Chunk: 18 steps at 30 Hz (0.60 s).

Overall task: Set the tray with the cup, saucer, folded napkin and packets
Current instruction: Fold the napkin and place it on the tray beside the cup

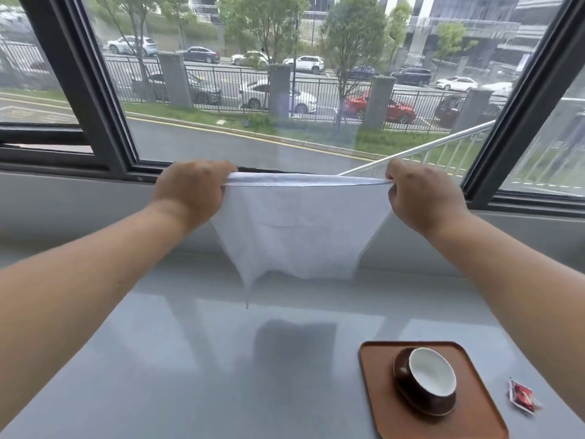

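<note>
A white cloth napkin (294, 229) hangs in the air above the grey table, stretched taut along its top edge. My left hand (193, 191) pinches its left corner and my right hand (424, 198) pinches its right corner. Its lower edge dangles free, with one point drooping at the left. At the lower right lies a brown tray (380, 391). On the tray sits a dark brown saucer (408, 391) bearing a cup (432, 375) that is brown outside, white inside and empty. A red packet (522, 396) lies on the table just right of the tray.
The glossy grey table (190, 359) runs up to a grey sill and a low wall under a big dark-framed window (104, 122). The napkin's shadow falls on the table's middle.
</note>
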### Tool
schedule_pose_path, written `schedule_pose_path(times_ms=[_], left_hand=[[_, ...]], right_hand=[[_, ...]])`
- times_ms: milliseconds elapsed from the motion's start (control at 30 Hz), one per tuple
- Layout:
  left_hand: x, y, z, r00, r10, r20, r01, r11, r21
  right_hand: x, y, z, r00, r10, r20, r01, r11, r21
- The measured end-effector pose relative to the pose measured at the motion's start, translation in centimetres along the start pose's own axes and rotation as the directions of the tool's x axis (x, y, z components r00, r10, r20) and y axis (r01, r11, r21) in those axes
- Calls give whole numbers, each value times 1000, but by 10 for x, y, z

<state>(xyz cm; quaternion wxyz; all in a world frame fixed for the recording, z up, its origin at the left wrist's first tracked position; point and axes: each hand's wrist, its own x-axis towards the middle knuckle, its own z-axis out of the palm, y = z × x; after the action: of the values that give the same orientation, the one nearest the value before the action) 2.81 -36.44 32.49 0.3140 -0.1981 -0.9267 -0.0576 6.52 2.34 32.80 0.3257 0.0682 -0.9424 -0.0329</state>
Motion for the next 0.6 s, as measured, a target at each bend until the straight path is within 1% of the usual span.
schedule_pose_path(times_ms=[100,200,267,300,367,400,433,500,533,600], left_hand=[[-41,6,-5,989,131,-68,-131,991,5],[-97,16,4,978,205,-49,-204,979,23],[-141,26,17,973,232,0,-232,972,26],[-165,31,25,974,224,43,-226,974,25],[-216,41,43,964,176,197,-187,982,35],[-240,46,52,938,138,318,-165,985,60],[-262,50,59,890,86,449,-143,985,96],[-305,56,74,756,-14,655,-112,982,150],[-323,58,79,684,-51,727,-103,981,165],[-352,61,86,566,-118,816,-46,984,174]], right_hand=[[-38,-7,-13,998,-49,-29,48,999,-15],[-89,-17,-15,998,-67,-10,67,998,6],[-133,-26,-8,997,-76,35,75,997,30],[-157,-31,-2,994,-79,75,76,996,48],[-207,-43,15,975,-83,205,66,994,89],[-232,-50,24,955,-91,284,64,992,106],[-255,-57,35,920,-114,375,75,990,115],[-299,-71,54,814,-175,554,118,983,138],[-319,-78,62,761,-198,618,122,979,163],[-353,-90,77,651,-238,721,113,969,218]])
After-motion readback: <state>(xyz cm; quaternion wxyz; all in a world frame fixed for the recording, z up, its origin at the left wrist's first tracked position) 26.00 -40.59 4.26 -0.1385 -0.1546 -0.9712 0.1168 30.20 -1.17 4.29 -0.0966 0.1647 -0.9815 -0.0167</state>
